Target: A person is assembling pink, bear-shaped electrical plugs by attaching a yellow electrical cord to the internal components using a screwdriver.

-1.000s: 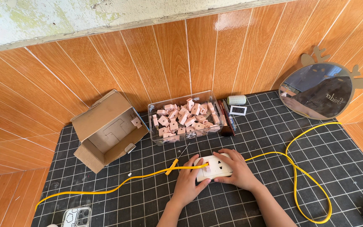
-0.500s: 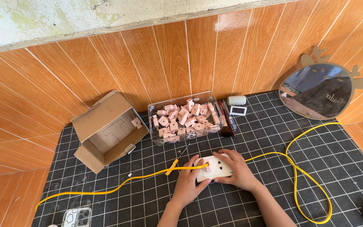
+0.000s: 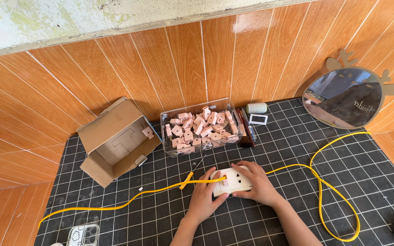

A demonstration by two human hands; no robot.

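A white socket plate [image 3: 233, 181] lies flat on the black grid mat [image 3: 297, 150]. My left hand [image 3: 203, 199] grips its left edge. My right hand [image 3: 256, 183] covers its right side, fingers curled over the top. A small pink piece [image 3: 225, 181] sits on the plate between my hands. A yellow cable [image 3: 151, 191] runs across the plate, under my hands, and loops away to the right. A screwdriver with a yellow handle [image 3: 189, 177] lies just left of the plate.
A clear tub [image 3: 164, 124] of several pink pieces stands behind the plate, next to an open cardboard box [image 3: 115, 141]. A deer-shaped mirror [image 3: 349, 98] leans at the back right. A phone [image 3: 83, 235] lies at the front left. Small tools [image 3: 247, 127] sit beside the tub.
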